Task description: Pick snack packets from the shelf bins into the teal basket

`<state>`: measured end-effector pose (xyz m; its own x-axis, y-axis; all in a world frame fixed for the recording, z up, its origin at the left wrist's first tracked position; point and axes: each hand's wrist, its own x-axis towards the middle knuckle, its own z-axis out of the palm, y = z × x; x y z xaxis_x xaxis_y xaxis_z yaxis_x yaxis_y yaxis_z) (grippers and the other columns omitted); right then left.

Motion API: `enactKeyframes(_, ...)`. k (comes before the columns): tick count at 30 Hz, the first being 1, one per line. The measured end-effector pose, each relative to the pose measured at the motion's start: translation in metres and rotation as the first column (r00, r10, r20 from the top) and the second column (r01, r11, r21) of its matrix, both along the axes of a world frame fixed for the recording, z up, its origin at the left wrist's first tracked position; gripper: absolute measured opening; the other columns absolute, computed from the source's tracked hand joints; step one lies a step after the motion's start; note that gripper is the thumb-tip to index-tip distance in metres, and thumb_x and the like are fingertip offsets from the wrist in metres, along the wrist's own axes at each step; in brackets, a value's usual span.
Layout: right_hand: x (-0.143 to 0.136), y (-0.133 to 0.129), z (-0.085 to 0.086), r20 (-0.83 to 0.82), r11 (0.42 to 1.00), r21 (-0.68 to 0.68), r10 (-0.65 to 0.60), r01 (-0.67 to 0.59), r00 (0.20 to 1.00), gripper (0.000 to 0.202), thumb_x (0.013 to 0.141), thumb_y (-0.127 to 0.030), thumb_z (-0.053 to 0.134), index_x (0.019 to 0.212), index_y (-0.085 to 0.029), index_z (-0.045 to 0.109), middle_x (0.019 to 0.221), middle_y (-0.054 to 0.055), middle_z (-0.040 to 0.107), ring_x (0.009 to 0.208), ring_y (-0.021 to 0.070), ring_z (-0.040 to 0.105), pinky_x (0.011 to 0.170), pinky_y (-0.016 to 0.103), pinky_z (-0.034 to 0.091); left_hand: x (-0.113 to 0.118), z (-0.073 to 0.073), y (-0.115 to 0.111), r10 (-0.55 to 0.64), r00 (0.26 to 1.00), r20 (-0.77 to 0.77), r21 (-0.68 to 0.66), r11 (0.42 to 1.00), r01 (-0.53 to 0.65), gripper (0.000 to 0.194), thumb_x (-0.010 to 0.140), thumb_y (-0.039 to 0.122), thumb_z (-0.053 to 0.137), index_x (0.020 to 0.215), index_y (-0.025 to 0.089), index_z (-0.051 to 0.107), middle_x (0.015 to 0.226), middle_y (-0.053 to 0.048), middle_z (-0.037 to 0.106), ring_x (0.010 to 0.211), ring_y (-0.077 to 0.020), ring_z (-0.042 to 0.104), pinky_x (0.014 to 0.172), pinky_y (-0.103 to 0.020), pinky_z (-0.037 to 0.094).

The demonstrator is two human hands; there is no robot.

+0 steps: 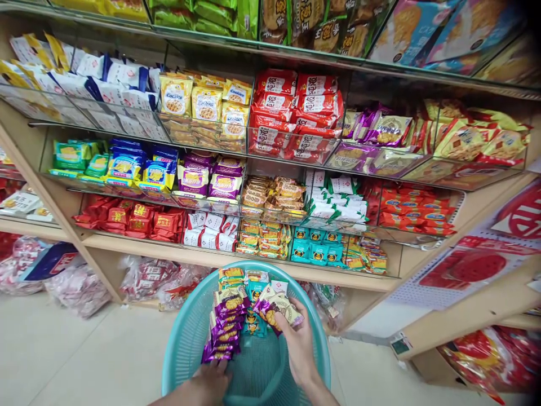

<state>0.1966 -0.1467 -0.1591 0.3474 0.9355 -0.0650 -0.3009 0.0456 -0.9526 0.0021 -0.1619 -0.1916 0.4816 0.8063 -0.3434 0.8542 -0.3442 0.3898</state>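
Our right hand [298, 344] pinched a light, crinkly purple snack packet [279, 309] by its edge; our left hand [211, 379] rested flat, holding nothing, at the teal basket's [186, 338] seven o'clock.

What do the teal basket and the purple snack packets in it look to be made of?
The basket looks like moulded plastic: even matt teal colour, fine mesh of holes in its wall. The purple packets look like glossy plastic or foil film, with bright glints and crimped ends. The right hand holds one; the left hand rests by the stack.
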Motion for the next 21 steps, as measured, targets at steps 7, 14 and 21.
enactKeyframes(7,0.002,-0.003,0.004,-0.068,0.999,-0.023,0.022,-0.024,0.997,0.076,0.067,-0.035,0.075,0.131,-0.022,0.036,0.111,0.008,0.066,0.1,0.0218,0.062,0.09,0.036,0.047,0.012,0.028,0.001,-0.115,0.966,-0.231,-0.255,0.965,0.054,0.074,0.062,0.018,0.056,0.134,0.01,0.041,0.145,-0.024,0.032,0.132,-0.0367,0.034,0.102,-0.052,0.035)
enactKeyframes(14,-0.005,-0.002,0.005,-0.089,0.996,-0.027,0.081,-0.084,0.993,0.076,0.068,-0.035,0.075,0.131,-0.022,0.035,0.115,0.009,0.064,0.102,0.0232,0.062,0.093,0.04,0.045,0.021,0.043,0.002,-0.124,0.961,-0.246,-0.317,0.948,0.042,0.083,0.068,0.02,0.053,0.141,0.004,0.017,0.148,-0.029,0.019,0.136,-0.0353,0.023,0.107,-0.049,0.029)
enactKeyframes(21,-0.009,-0.007,0.001,-0.112,0.986,-0.07,0.145,-0.153,0.983,0.082,0.07,-0.034,0.074,0.135,-0.023,0.027,0.111,0.008,0.066,0.102,0.0226,0.062,0.093,0.04,0.046,0.013,0.046,0.002,-0.134,0.962,-0.238,-0.316,0.947,0.054,0.084,0.066,0.019,0.052,0.142,0.006,0.017,0.15,-0.023,0.02,0.138,-0.0317,0.02,0.111,-0.051,0.017)
